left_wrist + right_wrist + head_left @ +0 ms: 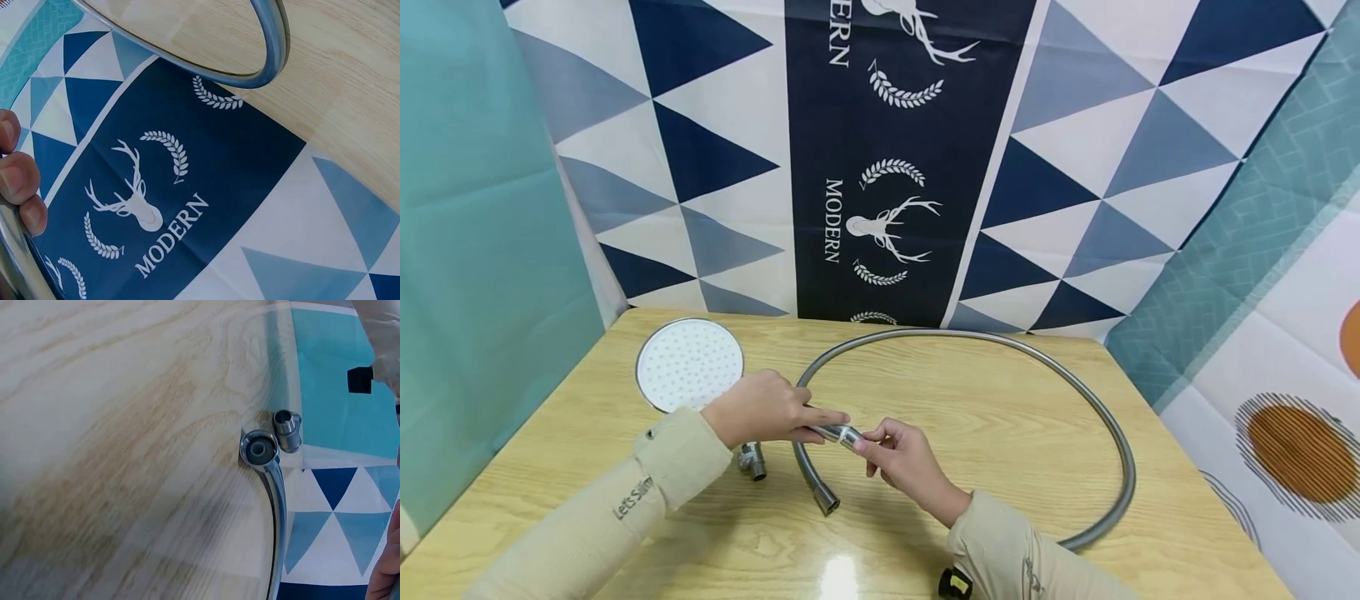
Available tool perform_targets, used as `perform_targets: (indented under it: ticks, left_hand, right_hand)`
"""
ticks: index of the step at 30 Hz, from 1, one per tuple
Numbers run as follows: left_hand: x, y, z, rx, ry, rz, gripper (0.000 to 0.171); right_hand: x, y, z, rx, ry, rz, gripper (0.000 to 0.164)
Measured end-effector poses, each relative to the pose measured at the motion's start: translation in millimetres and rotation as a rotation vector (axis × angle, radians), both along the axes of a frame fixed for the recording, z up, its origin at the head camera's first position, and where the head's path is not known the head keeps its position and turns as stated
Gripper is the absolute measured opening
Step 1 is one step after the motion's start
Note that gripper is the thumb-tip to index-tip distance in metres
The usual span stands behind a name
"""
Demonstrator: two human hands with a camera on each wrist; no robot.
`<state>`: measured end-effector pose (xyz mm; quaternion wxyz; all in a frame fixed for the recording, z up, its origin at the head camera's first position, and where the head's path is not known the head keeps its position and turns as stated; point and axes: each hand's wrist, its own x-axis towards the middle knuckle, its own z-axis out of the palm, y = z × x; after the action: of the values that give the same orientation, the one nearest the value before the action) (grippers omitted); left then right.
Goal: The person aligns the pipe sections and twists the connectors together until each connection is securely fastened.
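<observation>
In the head view, a round shower head [690, 364], white-faced with a chrome rim, lies left of my left hand [765, 408]. That hand grips the shower head's chrome handle [829, 431], index finger laid along it. A white ring [844, 435] shows near the handle's end. Just past the ring, my right hand [904, 461] pinches the chrome end piece [852, 439] between thumb and fingers. Fingers [17, 178] beside chrome show at the left wrist view's edge. Below both hands lies one end of a grey metal hose [826, 500].
The shower hose [1123, 450] loops over the wooden table [940, 392], its far side near the patterned cloth [880, 167]; it passes behind my right sleeve. A small chrome fitting [752, 461] stands below my left wrist and beside the hose end in the right wrist view.
</observation>
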<state>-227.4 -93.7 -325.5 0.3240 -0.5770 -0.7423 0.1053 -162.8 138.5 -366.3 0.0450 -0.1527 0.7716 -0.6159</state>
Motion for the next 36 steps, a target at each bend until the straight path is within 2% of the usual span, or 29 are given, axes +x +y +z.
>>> perform_targets:
  ticks: [5,8,15,22,30,36]
  left_hand:
    - [1.4,-3.1,1.4,-0.006,0.002,-0.029,0.039]
    - [2.4,-3.4,2.3,-0.002,0.018,-0.05,0.039]
    - [3.2,-4.8,3.1,0.006,0.01,-0.053,0.039]
    - [3.6,-7.0,3.8,0.02,0.013,-0.063,0.038]
    - [5.4,-10.1,4.6,0.03,0.036,-0.053,0.038]
    - [5.3,-10.9,4.2,0.035,0.023,-0.06,0.039]
  right_hand:
    - [2.7,0.0,-1.2,0.122,0.136,0.006,0.014]
    - [5.0,-0.6,-2.2,0.141,0.167,-0.002,0.013]
    - [4.6,-1.8,-0.1,0.114,0.136,-0.02,0.013]
    - [2.3,-2.5,2.7,0.074,0.094,0.003,0.014]
    - [-1.2,-2.7,3.4,0.129,0.115,0.034,0.011]
    - [-1.2,-1.1,7.9,0.13,0.123,0.081,0.015]
